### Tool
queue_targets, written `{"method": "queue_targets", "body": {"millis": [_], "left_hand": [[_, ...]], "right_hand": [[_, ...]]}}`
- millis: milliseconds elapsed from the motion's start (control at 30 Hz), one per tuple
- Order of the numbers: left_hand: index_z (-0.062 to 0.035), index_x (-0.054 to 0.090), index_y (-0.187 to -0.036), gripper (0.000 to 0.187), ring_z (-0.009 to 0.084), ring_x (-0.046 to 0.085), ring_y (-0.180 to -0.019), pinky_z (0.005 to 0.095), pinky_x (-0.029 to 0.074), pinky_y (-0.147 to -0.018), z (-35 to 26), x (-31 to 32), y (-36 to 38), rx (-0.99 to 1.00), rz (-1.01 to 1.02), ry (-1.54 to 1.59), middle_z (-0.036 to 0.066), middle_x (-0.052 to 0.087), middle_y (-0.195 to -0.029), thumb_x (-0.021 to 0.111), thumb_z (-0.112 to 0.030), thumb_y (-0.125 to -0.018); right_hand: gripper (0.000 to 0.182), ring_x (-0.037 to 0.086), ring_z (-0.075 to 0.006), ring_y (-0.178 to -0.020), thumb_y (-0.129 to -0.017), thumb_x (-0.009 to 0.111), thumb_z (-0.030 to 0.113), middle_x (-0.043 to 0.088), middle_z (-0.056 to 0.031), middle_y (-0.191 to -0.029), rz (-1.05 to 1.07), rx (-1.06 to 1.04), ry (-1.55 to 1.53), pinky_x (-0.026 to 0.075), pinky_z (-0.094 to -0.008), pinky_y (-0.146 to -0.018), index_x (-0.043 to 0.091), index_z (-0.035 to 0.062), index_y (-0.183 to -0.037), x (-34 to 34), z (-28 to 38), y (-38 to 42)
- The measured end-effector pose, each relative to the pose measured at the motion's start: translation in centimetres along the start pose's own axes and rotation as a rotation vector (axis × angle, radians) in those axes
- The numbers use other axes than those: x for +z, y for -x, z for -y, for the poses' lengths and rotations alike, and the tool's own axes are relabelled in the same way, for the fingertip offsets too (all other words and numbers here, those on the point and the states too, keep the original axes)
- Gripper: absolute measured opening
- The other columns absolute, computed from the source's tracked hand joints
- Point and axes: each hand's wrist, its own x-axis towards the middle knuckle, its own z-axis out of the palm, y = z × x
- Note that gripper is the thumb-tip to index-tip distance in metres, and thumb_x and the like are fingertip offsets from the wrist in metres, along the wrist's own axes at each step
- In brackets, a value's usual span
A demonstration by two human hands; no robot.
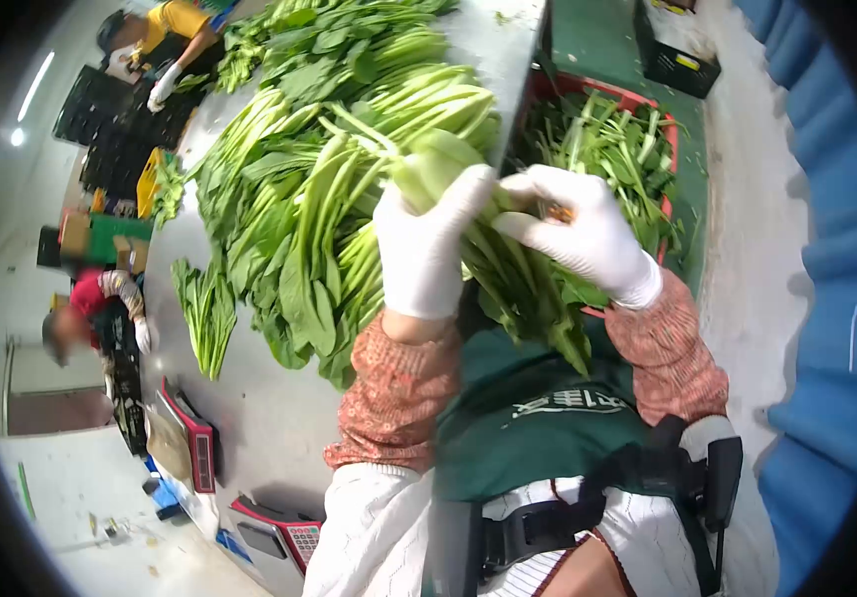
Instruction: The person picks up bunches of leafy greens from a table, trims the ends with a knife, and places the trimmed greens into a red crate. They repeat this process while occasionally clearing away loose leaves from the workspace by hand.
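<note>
My left hand [426,244], in a white glove, is wrapped around a bunch of leafy greens [435,164]. Its thick pale stems point up and left, and its dark leaves hang down toward my apron. My right hand [582,229], also gloved, is closed in a pinch beside that bunch. A small orange patch shows between its fingers; what they grip is too small to make out. Just left of my hands, a large pile of leafy greens [299,209] covers much of the metal table [269,418].
A red crate [671,149] of loose greens stands at the right of the table. One small bunch [206,313] lies apart. Two red scales [190,438] [294,537] sit at lower left. Two co-workers [185,35] [100,298] stand across the table. A blue curtain [831,298] hangs at right.
</note>
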Motion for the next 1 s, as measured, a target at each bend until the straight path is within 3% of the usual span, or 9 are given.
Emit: {"method": "queue_targets", "body": {"millis": [133, 267, 367, 533, 667, 733, 833, 900, 1000], "left_hand": [[-0.0021, 0.064, -0.095, 0.028, 0.0095, 0.059, -0.073, 0.0253, 0.050, -0.068, -2.2, -1.6, 1.7, 0.136, 0.025, -0.402, 0.002, 0.066, -0.083, 0.081, -0.003, -0.073], [-0.0016, 0.065, -0.093, 0.026, 0.0135, 0.061, -0.073, 0.0265, 0.050, -0.068, -5.6, -5.0, 3.6, 0.745, 0.013, -1.199, 0.007, 0.065, -0.084, 0.079, 0.001, -0.071], [-0.0030, 0.063, -0.092, 0.021, 0.0171, 0.061, -0.073, 0.0295, 0.050, -0.071, -9.5, -9.7, 6.5, 0.542, -0.319, -0.879, 0.006, 0.064, -0.084, 0.076, -0.002, -0.076], [-0.0047, 0.062, -0.099, 0.019, 0.0217, 0.064, -0.084, 0.0438, 0.052, -0.093, -9.1, -27.5, 11.7, 0.471, -0.893, 0.292, 0.006, 0.066, -0.092, 0.069, -0.019, -0.090], [-0.0074, 0.057, -0.091, 0.021, 0.0231, 0.063, -0.087, 0.0543, 0.049, -0.093, -4.6, -42.6, 18.2, 0.487, -1.170, 0.832, 0.004, 0.062, -0.088, 0.070, -0.023, -0.089], [-0.0075, 0.058, -0.105, 0.034, 0.0251, 0.062, -0.097, 0.0531, 0.048, -0.096, -5.5, -48.8, 17.8, 0.471, -1.384, 0.846, 0.007, 0.063, -0.101, 0.066, -0.037, -0.091], [-0.0092, 0.053, -0.128, 0.060, 0.0358, 0.053, -0.120, 0.0594, 0.040, -0.102, -7.5, -58.4, 14.6, 0.433, -1.133, 0.609, 0.012, 0.057, -0.130, 0.059, -0.055, -0.090], [-0.0160, 0.049, -0.139, 0.077, 0.0398, 0.034, -0.138, 0.0650, 0.016, -0.112, -9.7, -57.0, 9.8, 0.236, -1.315, 0.686, 0.011, 0.045, -0.148, 0.055, -0.070, -0.084], [-0.0131, 0.039, -0.147, 0.087, 0.0383, 0.026, -0.144, 0.0587, 0.013, -0.116, -6.2, -54.4, 5.5, 0.058, -1.292, 0.515, 0.015, 0.034, -0.154, 0.070, -0.060, -0.080]], "right_hand": [[0.014, 0.061, -0.0114, -0.073, -0.088, 0.066, 0.004, 0.066, -0.0092, -0.082, -0.002, 0.072, -0.008, 0.048, -0.0263, -0.066, 0.069, -0.0038, -0.100, -1.3, 1.1, 1.1], [0.017, 0.056, -0.0142, -0.066, -0.083, 0.069, -0.001, 0.062, -0.0081, -0.081, -0.037, -0.001, 0.182, 0.044, -0.0274, -0.061, 0.067, -0.0030, -0.100, -2.2, 1.1, 1.4], [0.014, 0.055, -0.0119, -0.068, -0.088, 0.067, 0.005, 0.064, -0.0062, -0.083, -0.183, 0.108, 0.418, 0.046, -0.0269, -0.063, 0.065, -0.0041, -0.099, -3.4, -5.3, 2.1], [0.041, 0.059, -0.0189, -0.117, -0.098, 0.058, 0.009, 0.062, -0.0167, -0.127, -0.252, 0.433, 0.374, 0.044, -0.0302, -0.101, 0.050, -0.0075, -0.135, -5.5, -14.1, 5.7], [0.040, 0.059, -0.0184, -0.114, -0.099, 0.057, 0.013, 0.063, -0.0154, -0.126, -0.223, 0.501, 0.338, 0.044, -0.0302, -0.100, 0.052, -0.0080, -0.133, -5.4, -16.9, 8.1], [0.038, 0.060, -0.0178, -0.111, -0.100, 0.057, 0.014, 0.064, -0.0148, -0.123, -0.182, 0.579, 0.370, 0.045, -0.0302, -0.099, 0.054, -0.0083, -0.131, -5.5, -16.7, 8.5], [0.034, 0.062, -0.0171, -0.106, -0.099, 0.057, 0.014, 0.066, -0.0136, -0.118, -0.186, 0.526, 0.381, 0.046, -0.0300, -0.096, 0.058, -0.0084, -0.125, -4.5, -16.4, 7.7], [0.032, 0.062, -0.0171, -0.105, -0.099, 0.057, 0.013, 0.067, -0.0131, -0.116, -0.170, 0.503, 0.361, 0.046, -0.0298, -0.096, 0.060, -0.0079, -0.123, -3.7, -15.6, 7.0], [0.032, 0.062, -0.0167, -0.105, -0.097, 0.059, 0.010, 0.067, -0.0144, -0.115, -0.147, 0.489, 0.333, 0.047, -0.0299, -0.095, 0.058, -0.0069, -0.124, -1.5, -14.7, 6.3]]}}
